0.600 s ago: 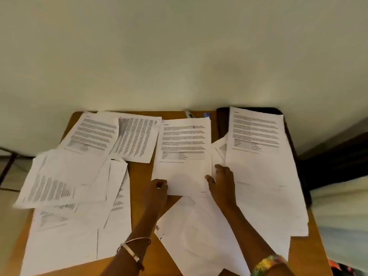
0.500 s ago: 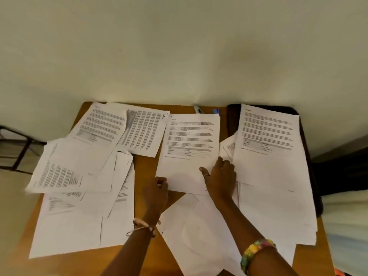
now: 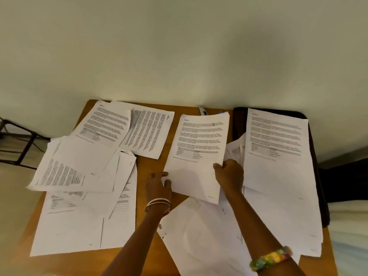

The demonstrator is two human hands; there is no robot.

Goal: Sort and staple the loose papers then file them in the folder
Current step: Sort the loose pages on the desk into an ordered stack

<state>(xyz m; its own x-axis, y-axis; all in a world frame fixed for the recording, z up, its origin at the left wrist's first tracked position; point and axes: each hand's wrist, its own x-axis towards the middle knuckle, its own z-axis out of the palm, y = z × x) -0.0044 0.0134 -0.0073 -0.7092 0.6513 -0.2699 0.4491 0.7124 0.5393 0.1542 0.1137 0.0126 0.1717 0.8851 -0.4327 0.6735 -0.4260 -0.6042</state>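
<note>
A wooden bench (image 3: 151, 164) stands against a pale wall (image 3: 179, 46). A pen (image 3: 203, 110) lies at its far edge. A dark metal frame (image 3: 18, 140) stands on the floor to the left.

Thin bangles (image 3: 158, 206), multicoloured beaded bracelet (image 3: 271, 258)

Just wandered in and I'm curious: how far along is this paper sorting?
Early days. Done: little; sheets lie in rough heaps at left and right. In hand: the right hand grips the middle sheet's edge, the left hand touching its corner. Left: no stapling visible, and the dark folder still lies under the papers, unfilled.
</note>
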